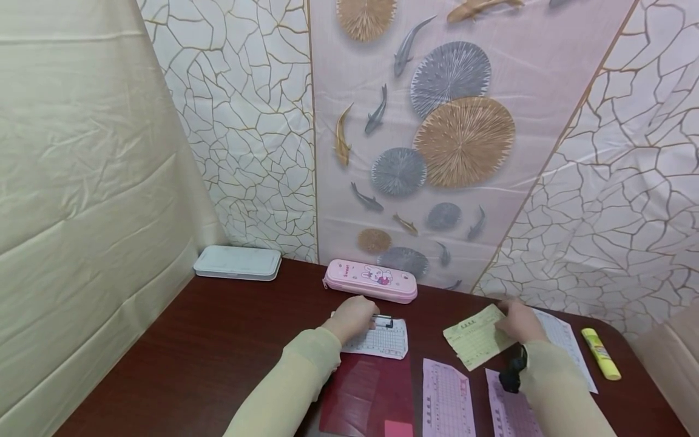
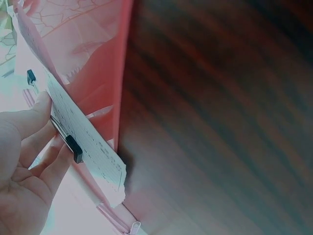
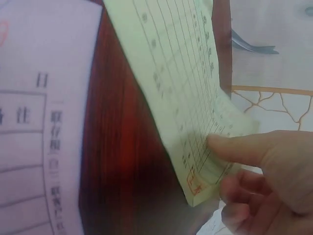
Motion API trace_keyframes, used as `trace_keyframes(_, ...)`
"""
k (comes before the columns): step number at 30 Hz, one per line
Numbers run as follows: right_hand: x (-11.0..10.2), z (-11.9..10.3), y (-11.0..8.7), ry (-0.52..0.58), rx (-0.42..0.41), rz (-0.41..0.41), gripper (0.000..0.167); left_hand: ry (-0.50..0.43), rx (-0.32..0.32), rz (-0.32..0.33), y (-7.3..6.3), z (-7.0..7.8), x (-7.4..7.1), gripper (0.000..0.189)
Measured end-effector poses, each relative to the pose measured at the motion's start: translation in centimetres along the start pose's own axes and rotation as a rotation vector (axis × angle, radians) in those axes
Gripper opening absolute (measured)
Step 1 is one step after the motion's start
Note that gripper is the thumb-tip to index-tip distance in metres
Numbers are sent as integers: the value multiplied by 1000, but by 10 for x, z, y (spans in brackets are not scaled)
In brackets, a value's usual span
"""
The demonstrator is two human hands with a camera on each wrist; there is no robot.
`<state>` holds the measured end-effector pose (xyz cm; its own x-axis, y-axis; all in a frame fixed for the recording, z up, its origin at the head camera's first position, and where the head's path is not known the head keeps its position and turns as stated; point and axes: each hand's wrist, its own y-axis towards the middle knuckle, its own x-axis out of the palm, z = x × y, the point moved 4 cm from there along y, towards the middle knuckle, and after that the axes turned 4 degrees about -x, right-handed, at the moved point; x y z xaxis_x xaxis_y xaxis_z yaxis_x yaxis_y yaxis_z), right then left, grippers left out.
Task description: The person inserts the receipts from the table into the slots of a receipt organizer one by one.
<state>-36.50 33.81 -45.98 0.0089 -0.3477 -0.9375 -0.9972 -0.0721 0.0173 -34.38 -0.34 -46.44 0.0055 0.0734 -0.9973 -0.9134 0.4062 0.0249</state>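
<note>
My left hand [image 1: 355, 318] pinches the metal clip [image 2: 61, 128] with black ends at the top of a dark red folder [image 1: 366, 394]. A white printed form [image 1: 390, 340] lies at that clip, over the folder's upper part; whether the clip grips it I cannot tell. Between thumb and fingers, my right hand [image 1: 521, 321] holds a yellow-green printed slip [image 1: 477, 337] by its right end. In the right wrist view that slip [image 3: 171, 93] is tilted, its held end bent. Under and beside the right forearm lies a pink form [image 1: 510, 406].
Another pink form [image 1: 448, 397] lies right of the folder. A white sheet [image 1: 565, 343] and a yellow glue stick [image 1: 601, 354] are at the far right. Along the back stand a pink pencil case [image 1: 371, 280] and a pale box [image 1: 237, 263], near the draped wall.
</note>
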Motion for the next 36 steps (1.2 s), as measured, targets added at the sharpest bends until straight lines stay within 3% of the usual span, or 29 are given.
trace_keyframes(3, -2, 1, -4, -22, -6, -13, 23, 0, 1, 0, 0, 1, 0, 14)
trace_keyframes(6, -3, 1, -8, -41, 15, -32, 17, -3, 3, 0, 0, 2, 1, 14)
trace_keyframes(13, -1, 3, -13, -28, 41, -19, 18, -11, 6, 8, 2, 1, 3, 14)
trace_keyframes(24, -1, -4, -18, 133, 7, 39, 26, -26, 33, 11, 2, 0, 2, 13)
trace_keyframes(32, -2, -7, -24, 194, 28, 154, 26, -42, 46, -3, 2, -4, 3, 19)
trace_keyframes(36, -2, -8, -30, 206, 40, 173, 28, -42, 56, -6, 3, -4, 4, 20)
